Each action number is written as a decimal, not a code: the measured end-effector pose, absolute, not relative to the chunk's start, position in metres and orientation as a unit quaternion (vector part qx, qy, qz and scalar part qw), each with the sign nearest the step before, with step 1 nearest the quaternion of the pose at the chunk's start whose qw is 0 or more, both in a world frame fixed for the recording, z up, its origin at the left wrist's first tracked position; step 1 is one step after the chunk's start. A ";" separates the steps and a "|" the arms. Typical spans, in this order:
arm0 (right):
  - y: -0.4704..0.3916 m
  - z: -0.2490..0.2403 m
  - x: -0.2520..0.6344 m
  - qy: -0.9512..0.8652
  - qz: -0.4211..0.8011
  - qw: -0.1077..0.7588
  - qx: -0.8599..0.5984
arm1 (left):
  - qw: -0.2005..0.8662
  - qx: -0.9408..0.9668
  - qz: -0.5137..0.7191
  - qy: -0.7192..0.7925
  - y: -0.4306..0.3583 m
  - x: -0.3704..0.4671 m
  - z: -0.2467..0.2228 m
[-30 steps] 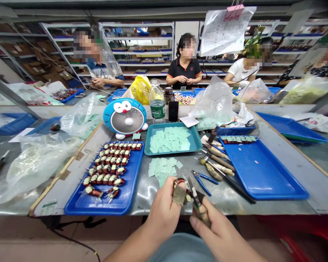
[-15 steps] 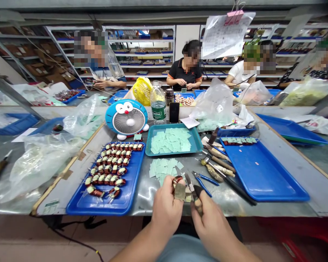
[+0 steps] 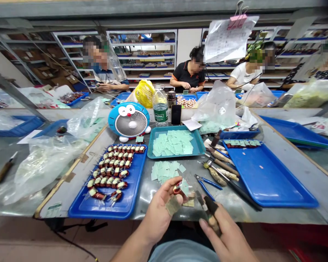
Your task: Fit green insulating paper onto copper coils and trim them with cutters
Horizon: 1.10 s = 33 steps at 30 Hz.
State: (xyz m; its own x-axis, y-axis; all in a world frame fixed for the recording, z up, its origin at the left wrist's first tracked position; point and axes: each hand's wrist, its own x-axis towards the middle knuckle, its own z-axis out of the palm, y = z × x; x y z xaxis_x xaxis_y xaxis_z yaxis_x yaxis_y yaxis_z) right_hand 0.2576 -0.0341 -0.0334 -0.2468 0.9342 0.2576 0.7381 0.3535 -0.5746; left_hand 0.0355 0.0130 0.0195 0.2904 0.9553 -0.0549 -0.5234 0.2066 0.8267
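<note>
My left hand (image 3: 159,211), with a tan wrap on its thumb, grips a copper-wound coil (image 3: 177,188) above the table's front edge. A pale green square sheet (image 3: 184,187) lies against the coil's side. Lower right, my right hand (image 3: 225,229) closes round the wooden handle (image 3: 213,222) of a knife. Its blade (image 3: 201,199) points up and left, apart from the coil. Loose green sheets (image 3: 165,171) lie in a pile just beyond my left hand. More of them fill a teal tray (image 3: 149,150).
Rows of coils stand in the left blue tray (image 3: 79,207). The right blue tray (image 3: 278,182) has one row at its far end. Blue-handled cutters (image 3: 207,185), a hammer (image 3: 232,183) and several wooden-handled tools lie between. Behind are a fan (image 3: 129,122), a bottle (image 3: 160,109) and co-workers.
My hands have drawn apart; the knife has moved right and down, away from the coil. The coil has turned, and the green sheet on it now shows. The camera view has shifted slightly.
</note>
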 end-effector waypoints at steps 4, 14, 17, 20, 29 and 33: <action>-0.030 -0.026 0.257 -0.816 0.089 0.303 -0.485 | 0.716 0.396 0.498 0.288 0.007 0.036 0.011; -0.023 -0.003 0.273 -0.849 0.123 0.292 -0.422 | 0.681 0.508 0.436 0.298 0.000 0.030 0.022; -0.025 -0.004 0.273 -0.833 0.155 0.299 -0.438 | 0.669 0.514 0.443 0.302 -0.001 0.030 0.024; -0.027 -0.008 0.271 -0.794 0.159 0.302 -0.504 | 0.659 0.528 0.440 0.307 -0.001 0.030 0.027; -0.016 -0.019 0.273 -0.821 0.039 0.298 -0.486 | 0.635 0.550 0.443 0.312 -0.004 0.038 0.031; -0.021 -0.030 0.270 -0.799 0.090 0.314 -0.505 | 0.623 0.533 0.459 0.342 -0.007 0.040 0.027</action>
State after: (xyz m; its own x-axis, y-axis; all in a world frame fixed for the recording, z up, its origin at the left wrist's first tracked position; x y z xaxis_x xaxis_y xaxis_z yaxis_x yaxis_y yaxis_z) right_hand 0.2702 -0.0205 -0.0301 -0.2929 0.8636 0.4104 0.7504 0.4736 -0.4611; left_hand 0.0404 -0.0069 0.0271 0.3448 0.9365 0.0638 -0.2077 0.0099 0.9781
